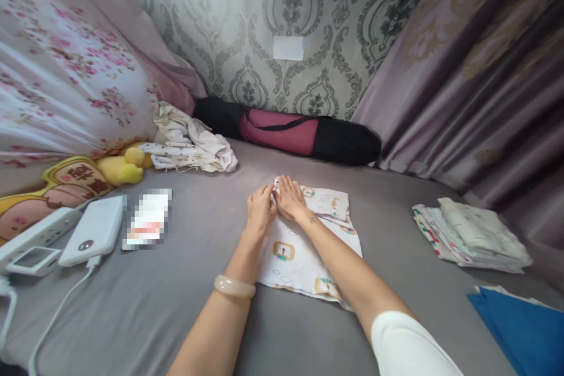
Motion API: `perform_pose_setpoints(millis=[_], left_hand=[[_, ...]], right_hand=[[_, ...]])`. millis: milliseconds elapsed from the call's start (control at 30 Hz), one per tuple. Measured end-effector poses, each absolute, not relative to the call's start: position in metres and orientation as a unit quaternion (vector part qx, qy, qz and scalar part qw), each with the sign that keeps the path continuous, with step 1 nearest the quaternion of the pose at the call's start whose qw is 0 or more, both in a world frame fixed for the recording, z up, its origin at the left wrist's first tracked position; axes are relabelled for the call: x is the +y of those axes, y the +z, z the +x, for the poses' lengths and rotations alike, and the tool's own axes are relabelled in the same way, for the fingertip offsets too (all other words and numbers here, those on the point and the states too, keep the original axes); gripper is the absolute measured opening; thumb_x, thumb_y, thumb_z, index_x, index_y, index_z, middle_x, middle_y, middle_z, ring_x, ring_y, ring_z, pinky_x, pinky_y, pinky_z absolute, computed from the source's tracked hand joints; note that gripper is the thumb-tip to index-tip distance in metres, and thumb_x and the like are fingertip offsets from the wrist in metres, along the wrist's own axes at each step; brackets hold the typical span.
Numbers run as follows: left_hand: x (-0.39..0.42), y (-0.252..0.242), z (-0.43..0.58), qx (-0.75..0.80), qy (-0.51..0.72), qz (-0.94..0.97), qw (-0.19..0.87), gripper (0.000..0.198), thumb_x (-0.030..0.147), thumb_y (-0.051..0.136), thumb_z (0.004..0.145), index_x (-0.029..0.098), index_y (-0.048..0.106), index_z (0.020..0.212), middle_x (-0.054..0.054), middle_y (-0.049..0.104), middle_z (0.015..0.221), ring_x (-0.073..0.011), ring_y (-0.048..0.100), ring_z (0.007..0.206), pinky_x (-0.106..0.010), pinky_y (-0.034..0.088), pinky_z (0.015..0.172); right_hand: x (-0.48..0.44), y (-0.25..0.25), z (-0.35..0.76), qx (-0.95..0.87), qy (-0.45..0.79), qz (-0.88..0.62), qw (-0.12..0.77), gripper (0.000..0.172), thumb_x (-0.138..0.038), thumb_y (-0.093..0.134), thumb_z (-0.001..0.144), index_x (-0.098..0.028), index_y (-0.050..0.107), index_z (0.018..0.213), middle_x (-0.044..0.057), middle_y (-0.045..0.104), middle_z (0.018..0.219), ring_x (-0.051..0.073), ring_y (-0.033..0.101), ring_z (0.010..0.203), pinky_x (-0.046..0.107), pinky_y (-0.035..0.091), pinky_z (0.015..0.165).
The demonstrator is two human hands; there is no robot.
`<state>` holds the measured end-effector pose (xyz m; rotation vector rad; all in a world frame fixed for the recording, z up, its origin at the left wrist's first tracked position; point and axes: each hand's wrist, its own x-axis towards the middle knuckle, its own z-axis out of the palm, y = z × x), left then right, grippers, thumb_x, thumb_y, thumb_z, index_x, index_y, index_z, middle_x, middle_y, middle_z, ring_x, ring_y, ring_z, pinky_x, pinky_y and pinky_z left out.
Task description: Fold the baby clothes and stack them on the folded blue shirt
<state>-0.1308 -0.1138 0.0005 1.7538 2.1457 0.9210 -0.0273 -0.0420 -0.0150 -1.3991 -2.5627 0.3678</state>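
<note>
A white cloth garment (304, 258) printed with tan animal faces lies on the grey bedsheet, its far part folded over toward me. My right hand (288, 200) rests flat on the far left of the folded part, fingers stretched out and pointing away. Beside it, my left hand (261, 208) is at the cloth's left edge with its fingers close together, seemingly pinching that edge. Its fingertips are partly hidden. The two hands nearly touch. A pale bangle (234, 286) circles my left wrist.
Folded clothes (476, 235) and a blue cloth (520, 326) lie at right. At left are a power bank (94, 229), a power strip (39, 238), a blurred-out flat item (147, 220) and a yellow plush (118, 170). Crumpled cloth (194, 144) and a long bag (282, 132) lie behind.
</note>
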Motion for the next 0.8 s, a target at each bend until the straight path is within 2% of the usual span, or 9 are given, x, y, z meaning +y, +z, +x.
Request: perform_pose_setpoints(millis=[100, 267, 367, 467, 633, 800], left_hand=[[-0.113, -0.001, -0.131, 0.724, 0.315, 0.601, 0.123, 0.053, 0.006, 0.039, 0.083, 0.022, 0.053, 0.132, -0.008, 0.054, 0.139, -0.0203, 0.048, 0.129, -0.038, 0.031, 0.109], [-0.111, -0.005, -0.132, 0.713, 0.313, 0.614, 0.127, 0.057, 0.005, 0.038, 0.082, 0.022, 0.052, 0.134, -0.009, 0.052, 0.142, -0.0204, 0.046, 0.132, -0.042, 0.029, 0.112], [-0.111, -0.006, -0.131, 0.712, 0.304, 0.62, 0.125, 0.061, 0.003, 0.039, 0.079, 0.022, 0.051, 0.136, -0.009, 0.051, 0.144, -0.0206, 0.045, 0.133, -0.042, 0.03, 0.112], [-0.113, -0.004, -0.129, 0.707, 0.294, 0.632, 0.119, 0.061, 0.003, 0.039, 0.078, 0.021, 0.051, 0.136, -0.011, 0.05, 0.144, -0.0212, 0.045, 0.133, -0.043, 0.028, 0.113], [-0.115, -0.005, -0.123, 0.693, 0.278, 0.655, 0.115, 0.06, 0.005, 0.037, 0.08, 0.02, 0.05, 0.137, -0.012, 0.049, 0.145, -0.0221, 0.044, 0.134, -0.048, 0.028, 0.113], [-0.114, -0.012, -0.124, 0.686, 0.272, 0.666, 0.103, 0.06, 0.007, 0.039, 0.079, 0.02, 0.049, 0.136, -0.012, 0.048, 0.146, -0.0231, 0.045, 0.134, -0.051, 0.028, 0.113]], right_hand=[[-0.045, -0.019, -0.031, -0.867, 0.133, -0.476, 0.066, 0.065, -0.042, 0.02, 0.1, -0.004, 0.02, 0.153, 0.013, 0.018, 0.16, 0.024, 0.01, 0.148, 0.042, 0.003, 0.119], [-0.042, -0.015, -0.027, -0.865, 0.154, -0.472, 0.075, 0.064, -0.041, 0.017, 0.1, -0.004, 0.021, 0.152, 0.012, 0.019, 0.16, 0.023, 0.011, 0.148, 0.041, 0.004, 0.119], [-0.045, -0.008, -0.019, -0.848, 0.141, -0.497, 0.116, 0.063, -0.043, 0.016, 0.1, -0.007, 0.023, 0.152, 0.012, 0.019, 0.16, 0.022, 0.011, 0.148, 0.041, 0.002, 0.119], [-0.052, -0.007, -0.01, -0.821, 0.084, -0.542, 0.156, 0.065, -0.043, 0.02, 0.1, -0.003, 0.024, 0.151, 0.016, 0.017, 0.159, 0.024, 0.007, 0.148, 0.043, -0.005, 0.118], [-0.058, -0.022, -0.003, -0.806, 0.105, -0.573, 0.103, 0.068, -0.045, 0.022, 0.1, 0.0, 0.023, 0.151, 0.016, 0.018, 0.159, 0.025, 0.01, 0.148, 0.041, 0.0, 0.118], [-0.056, -0.023, -0.003, -0.806, 0.119, -0.571, 0.1, 0.068, -0.044, 0.022, 0.099, 0.0, 0.023, 0.151, 0.016, 0.019, 0.159, 0.025, 0.011, 0.148, 0.041, 0.003, 0.119]])
